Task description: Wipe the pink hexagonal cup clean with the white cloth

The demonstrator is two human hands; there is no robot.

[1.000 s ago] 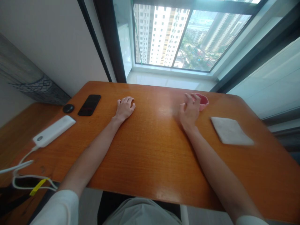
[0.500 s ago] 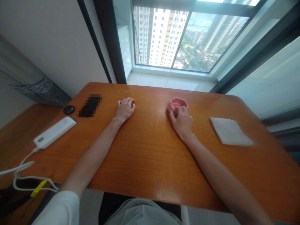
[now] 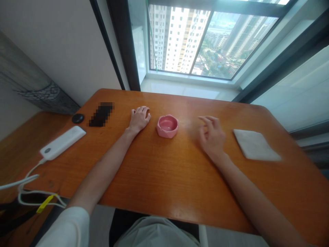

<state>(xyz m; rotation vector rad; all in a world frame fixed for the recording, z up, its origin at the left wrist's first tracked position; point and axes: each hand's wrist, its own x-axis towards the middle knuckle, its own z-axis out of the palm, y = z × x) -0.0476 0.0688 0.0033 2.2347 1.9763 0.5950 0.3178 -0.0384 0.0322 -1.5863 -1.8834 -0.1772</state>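
Between my two hands, a small pink six-sided bowl (image 3: 167,132) stands upright on the wooden table (image 3: 154,171), touched by neither hand. My right hand (image 3: 212,135) hovers to its right, apart from it. The fingers there are bent and spread, slightly blurred, with nothing in them. Left of the bowl, my left hand (image 3: 139,118) rests palm down on the tabletop, its fingers loosely curved and holding nothing visible. A folded pale cloth (image 3: 255,144) lies farther right, beyond my right hand.
On the left side lie a white power bank (image 3: 63,143) with a cable, a round black object (image 3: 77,118) and a pixelated dark item (image 3: 101,115). A window (image 3: 213,44) stands beyond the far table edge.
The pink bowl has moved left and a little nearer, out of my right hand. That hand has let go and shifted right. My left hand stays resting on the table.
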